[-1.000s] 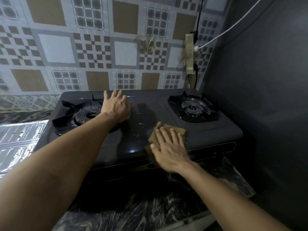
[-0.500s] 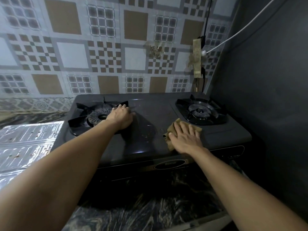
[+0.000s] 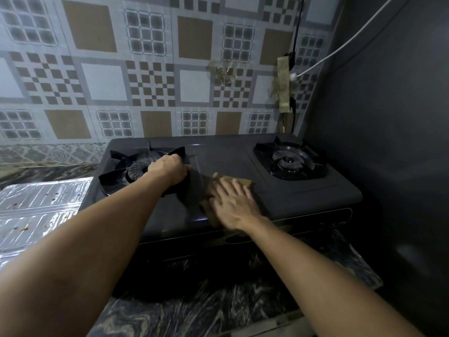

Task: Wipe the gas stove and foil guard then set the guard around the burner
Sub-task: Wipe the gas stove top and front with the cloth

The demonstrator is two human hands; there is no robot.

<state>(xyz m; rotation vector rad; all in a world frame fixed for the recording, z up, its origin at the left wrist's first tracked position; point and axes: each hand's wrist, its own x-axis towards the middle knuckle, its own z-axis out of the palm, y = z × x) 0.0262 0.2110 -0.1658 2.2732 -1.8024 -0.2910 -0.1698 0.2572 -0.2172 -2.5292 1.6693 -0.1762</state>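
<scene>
A dark two-burner gas stove (image 3: 226, 156) stands on a marbled counter against a tiled wall. My left hand (image 3: 168, 172) rests curled on the right edge of the left burner's pan support (image 3: 136, 166). My right hand (image 3: 233, 203) lies flat on a brown cloth (image 3: 239, 181), pressing it onto the stove top between the two burners. The right burner (image 3: 289, 161) is uncovered. A silver foil guard (image 3: 38, 210) lies flat on the counter to the left of the stove.
A dark wall (image 3: 388, 142) closes in right beside the stove. A white cable (image 3: 345, 42) and a taped socket (image 3: 284, 83) hang on the tiled wall behind. The marbled counter edge (image 3: 206, 310) runs in front of the stove.
My right hand has slid the cloth across the stove top, from the front edge toward the right burner and then left to the middle. My left hand's fingers have curled at the left burner.
</scene>
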